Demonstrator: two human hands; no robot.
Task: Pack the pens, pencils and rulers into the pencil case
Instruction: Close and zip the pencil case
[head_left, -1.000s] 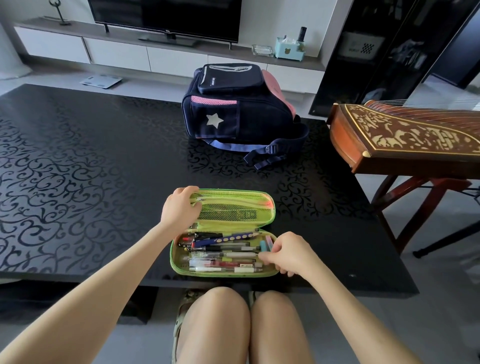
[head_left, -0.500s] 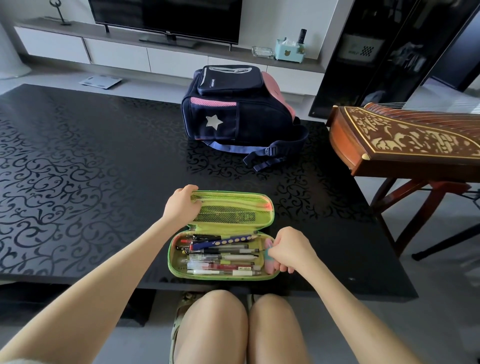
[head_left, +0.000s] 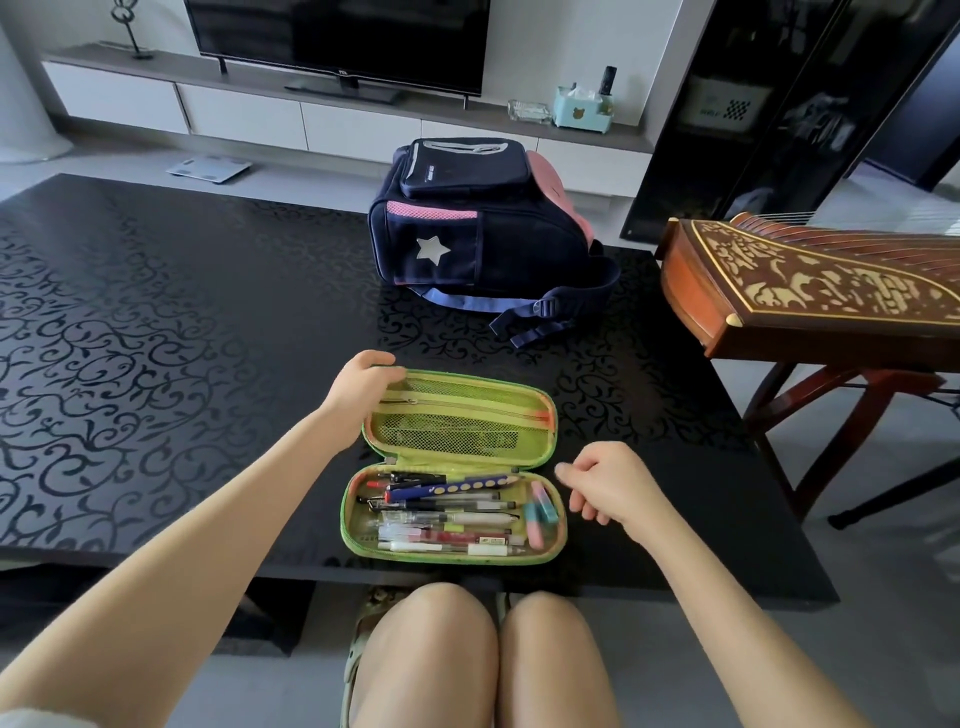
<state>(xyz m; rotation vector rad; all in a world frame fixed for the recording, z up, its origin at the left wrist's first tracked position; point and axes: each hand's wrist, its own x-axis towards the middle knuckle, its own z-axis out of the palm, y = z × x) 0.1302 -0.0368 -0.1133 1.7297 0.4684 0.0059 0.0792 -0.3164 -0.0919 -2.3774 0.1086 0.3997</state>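
So the pencil case (head_left: 349, 519) is lying wide open on the near edge of the black swirly table (head_left: 156, 338), right above my knees (head_left: 467, 649). The bottom half is stuffed with pens (head_left: 441, 519) lying lengthwise. A blue pencil (head_left: 457, 487) with yellow dots sits on top toward the back, and a couple of pink and teal erasers (head_left: 540, 512) are jammed in at the right end. My left hand (head_left: 358, 389) is gripping the top left corner of the lid, fingers curled over the rim. My right hand (head_left: 608, 483) is just off the right end of the case, fingers loosely curled, nothing in it. Further back there's a navy backpack (head_left: 483, 239) with a star, and a wooden string instrument (head_left: 810, 291) off to the right.
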